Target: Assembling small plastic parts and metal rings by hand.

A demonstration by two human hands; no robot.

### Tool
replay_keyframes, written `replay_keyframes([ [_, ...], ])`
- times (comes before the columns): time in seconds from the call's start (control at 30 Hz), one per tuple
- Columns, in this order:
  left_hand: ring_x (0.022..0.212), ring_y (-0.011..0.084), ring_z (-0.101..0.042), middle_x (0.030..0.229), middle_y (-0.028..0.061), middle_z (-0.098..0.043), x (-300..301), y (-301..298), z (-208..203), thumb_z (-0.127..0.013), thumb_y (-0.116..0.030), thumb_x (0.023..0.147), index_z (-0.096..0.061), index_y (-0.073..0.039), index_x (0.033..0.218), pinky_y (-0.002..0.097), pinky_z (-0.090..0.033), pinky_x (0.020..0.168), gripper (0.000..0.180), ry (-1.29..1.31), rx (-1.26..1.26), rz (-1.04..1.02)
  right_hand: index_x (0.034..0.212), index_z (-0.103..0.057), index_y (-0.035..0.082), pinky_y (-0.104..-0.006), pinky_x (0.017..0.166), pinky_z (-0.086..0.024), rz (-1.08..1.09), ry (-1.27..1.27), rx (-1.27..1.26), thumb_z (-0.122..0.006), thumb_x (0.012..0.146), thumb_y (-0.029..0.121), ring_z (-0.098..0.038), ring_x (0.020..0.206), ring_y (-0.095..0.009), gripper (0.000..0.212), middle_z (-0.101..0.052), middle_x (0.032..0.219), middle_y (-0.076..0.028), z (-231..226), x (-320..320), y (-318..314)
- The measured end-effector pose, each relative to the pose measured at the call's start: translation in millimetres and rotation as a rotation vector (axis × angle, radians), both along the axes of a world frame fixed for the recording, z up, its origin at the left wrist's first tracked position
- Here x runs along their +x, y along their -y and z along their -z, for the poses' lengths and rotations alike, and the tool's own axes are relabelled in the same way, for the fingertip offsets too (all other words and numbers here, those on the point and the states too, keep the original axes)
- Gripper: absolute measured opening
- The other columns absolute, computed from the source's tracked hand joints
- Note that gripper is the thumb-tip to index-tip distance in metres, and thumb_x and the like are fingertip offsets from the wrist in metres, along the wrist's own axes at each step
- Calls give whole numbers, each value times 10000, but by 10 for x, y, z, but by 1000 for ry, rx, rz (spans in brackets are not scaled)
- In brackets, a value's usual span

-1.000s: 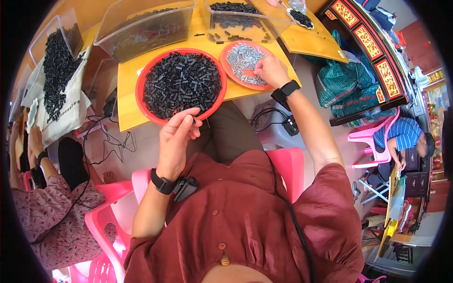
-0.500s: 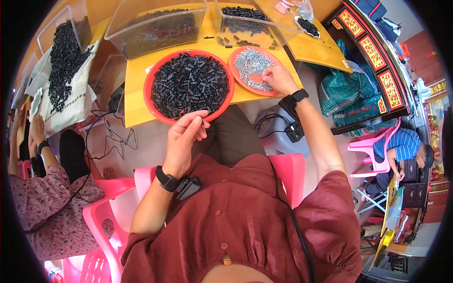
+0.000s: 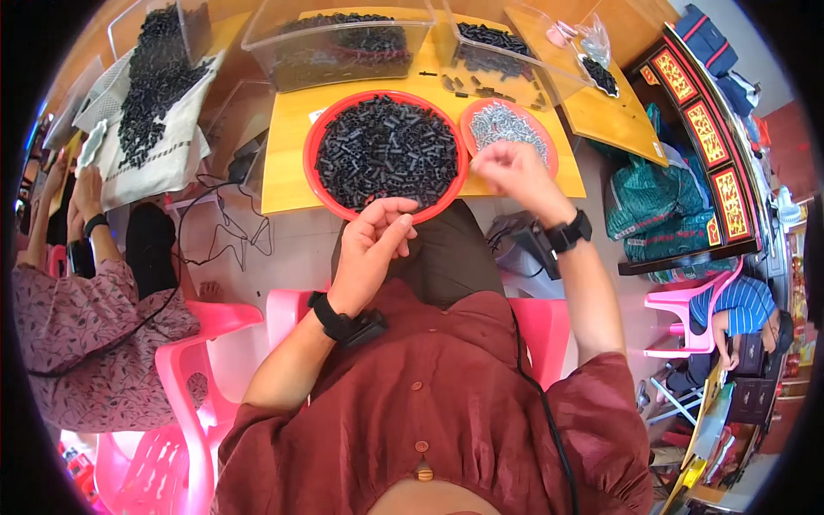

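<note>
My left hand [image 3: 376, 249] is closed in a pinch at the near edge of a round red tray [image 3: 310, 163]. A small black plastic tube [image 3: 415, 207] shows at its fingertips. The tray is heaped with loose black tubes [image 3: 386, 150] of the same kind. My right hand [image 3: 519, 176] is lifted at the near side of a smaller red plate [image 3: 471, 137] of silvery screw-like pieces [image 3: 508, 125]. Its thumb and fingers are pressed together; whatever they hold is too small to make out.
Clear plastic bins [image 3: 343, 69] of black parts stand behind the tray on the yellow table [image 3: 287, 176]. Loose black pieces [image 3: 489, 92] lie beside them. At left, a person [image 3: 103, 343] sits by a cloth with black parts. Another person [image 3: 738, 309] sits far right.
My right hand has risen from the screw plate and moved nearer the left hand. The left hand keeps its pinch by the tray rim. The whole view has shifted slightly.
</note>
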State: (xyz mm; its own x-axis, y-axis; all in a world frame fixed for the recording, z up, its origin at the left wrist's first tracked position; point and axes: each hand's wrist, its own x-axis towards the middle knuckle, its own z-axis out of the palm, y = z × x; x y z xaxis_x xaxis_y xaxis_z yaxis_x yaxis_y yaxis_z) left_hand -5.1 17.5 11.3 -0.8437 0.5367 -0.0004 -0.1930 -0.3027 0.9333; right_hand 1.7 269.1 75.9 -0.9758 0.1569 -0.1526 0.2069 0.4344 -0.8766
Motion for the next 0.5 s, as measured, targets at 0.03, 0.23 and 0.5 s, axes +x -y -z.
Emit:
replay_keyframes([
  [0.03, 651, 23, -501, 833, -16, -616, -9, 11, -25, -558, -96, 946, -637, -34, 1110, 177, -414, 607, 193, -36, -27, -13, 843, -675, 32, -218, 582, -488, -49, 19, -87, -668, 838, 158, -615, 636, -78, 127, -659, 734, 2, -24, 40, 170],
  [0.23, 650, 19, -514, 822, -16, -636, -28, -33, 66, -581, -90, 933, -648, -15, 1097, 177, -438, 603, 193, -66, -22, -74, 852, -645, -1, -206, 583, -489, -106, -48, -369, -674, 848, 41, -618, 649, -71, 51, -661, 760, -34, 89, 139, 746],
  [0.5, 670, 30, -511, 852, -20, -637, -16, -18, 15, -594, -85, 932, -649, -23, 1037, 177, -442, 624, 134, -127, -105, -20, 1019, -566, 20, -192, 617, -477, -84, -48, -515, -667, 854, 17, -595, 676, -63, 194, -668, 828, -38, 128, 293, 780],
])
